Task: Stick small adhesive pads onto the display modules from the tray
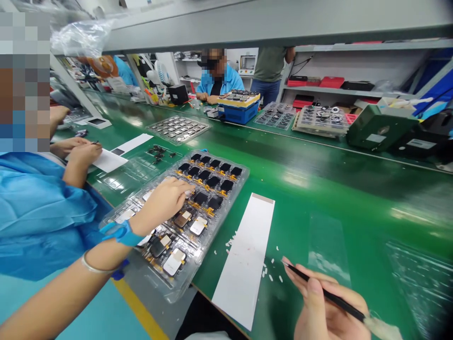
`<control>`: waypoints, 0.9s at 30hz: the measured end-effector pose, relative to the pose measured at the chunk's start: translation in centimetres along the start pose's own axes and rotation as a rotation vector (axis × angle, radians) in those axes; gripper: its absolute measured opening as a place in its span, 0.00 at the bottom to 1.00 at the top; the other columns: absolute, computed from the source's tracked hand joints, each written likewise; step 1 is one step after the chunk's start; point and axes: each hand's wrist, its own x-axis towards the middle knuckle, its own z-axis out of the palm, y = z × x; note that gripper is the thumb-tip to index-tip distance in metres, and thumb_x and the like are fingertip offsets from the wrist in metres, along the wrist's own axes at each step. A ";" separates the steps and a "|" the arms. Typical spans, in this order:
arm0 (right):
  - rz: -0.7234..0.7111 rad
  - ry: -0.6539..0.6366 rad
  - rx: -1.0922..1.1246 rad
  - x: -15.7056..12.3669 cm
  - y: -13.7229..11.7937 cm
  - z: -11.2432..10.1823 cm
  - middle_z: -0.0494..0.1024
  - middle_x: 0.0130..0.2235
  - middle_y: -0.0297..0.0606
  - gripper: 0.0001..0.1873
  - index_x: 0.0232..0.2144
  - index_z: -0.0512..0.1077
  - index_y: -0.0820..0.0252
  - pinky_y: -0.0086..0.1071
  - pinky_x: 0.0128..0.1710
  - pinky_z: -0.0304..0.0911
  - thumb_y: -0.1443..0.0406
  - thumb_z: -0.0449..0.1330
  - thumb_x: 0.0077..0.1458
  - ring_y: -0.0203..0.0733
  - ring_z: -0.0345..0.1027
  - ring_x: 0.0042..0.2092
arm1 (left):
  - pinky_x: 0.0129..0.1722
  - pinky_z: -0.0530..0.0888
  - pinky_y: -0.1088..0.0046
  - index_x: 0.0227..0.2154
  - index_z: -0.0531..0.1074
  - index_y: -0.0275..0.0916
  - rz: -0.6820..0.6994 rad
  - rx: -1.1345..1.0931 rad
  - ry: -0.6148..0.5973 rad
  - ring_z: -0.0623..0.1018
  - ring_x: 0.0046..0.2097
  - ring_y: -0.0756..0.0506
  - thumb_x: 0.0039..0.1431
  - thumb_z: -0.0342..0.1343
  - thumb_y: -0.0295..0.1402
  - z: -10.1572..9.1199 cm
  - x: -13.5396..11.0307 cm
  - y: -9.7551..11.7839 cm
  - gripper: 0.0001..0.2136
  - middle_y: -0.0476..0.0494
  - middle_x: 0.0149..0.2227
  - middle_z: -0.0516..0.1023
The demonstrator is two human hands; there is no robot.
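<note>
My left hand (171, 196), with a blue strap and a bangle on the wrist, reaches over a clear plastic tray (226, 222). Its fingers are bent together at the middle of the tray, and what is under the fingertips is hidden. In the tray sit several small screen modules, black-faced ones (215, 202) at the far side and white-faced ones (174, 262) nearer me. My right hand (329, 302) grips black tweezers (329, 295), their tip pointing left. Left of that tip, small white pieces (271, 277) lie scattered beside a long white sheet (247, 255).
A co-worker's hands (83, 148) work at the left over white paper (109, 161). Another filled tray (179, 129) lies farther back on the green table (290, 208). Clear plastic sheets (327, 245) lie at the right; a blue box (239, 112) stands at the back.
</note>
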 end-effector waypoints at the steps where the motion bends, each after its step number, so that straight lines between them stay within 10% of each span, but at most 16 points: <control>1: 0.002 0.002 -0.002 0.0 -0.1 0.0 0.80 0.33 0.36 0.07 0.34 0.71 0.62 0.36 0.33 0.82 0.74 0.64 0.54 0.44 0.81 0.36 | 0.50 0.72 0.56 0.47 0.79 0.34 -0.005 0.000 0.007 0.77 0.47 0.35 0.65 0.42 0.28 -0.2 0.3 0.3 0.20 0.35 0.45 0.82; 10: 0.019 0.042 -0.022 0.2 -0.4 0.5 0.80 0.32 0.36 0.06 0.32 0.70 0.62 0.34 0.31 0.81 0.73 0.65 0.54 0.44 0.81 0.34 | 0.39 0.74 0.64 0.33 0.80 0.35 -0.013 0.039 -0.119 0.81 0.37 0.36 0.61 0.56 0.34 0.2 2.8 3.3 0.09 0.35 0.33 0.83; 18: 0.063 0.057 -0.053 0.9 -1.0 -0.4 0.80 0.32 0.34 0.05 0.33 0.71 0.62 0.37 0.37 0.79 0.70 0.65 0.55 0.43 0.81 0.35 | 0.33 0.74 0.69 0.61 0.67 0.34 -0.039 -0.040 -0.105 0.80 0.31 0.42 0.56 0.49 0.25 -2.5 2.2 4.3 0.27 0.40 0.32 0.82; 27: -0.129 -0.511 -0.439 3.3 -3.7 -0.9 0.72 0.31 0.36 0.08 0.35 0.76 0.57 0.26 0.23 0.62 0.69 0.56 0.61 0.34 0.67 0.29 | 0.42 0.76 0.69 0.42 0.76 0.45 0.111 -0.775 0.129 0.82 0.42 0.42 0.65 0.53 0.30 -2.0 -5.3 12.7 0.08 0.43 0.42 0.82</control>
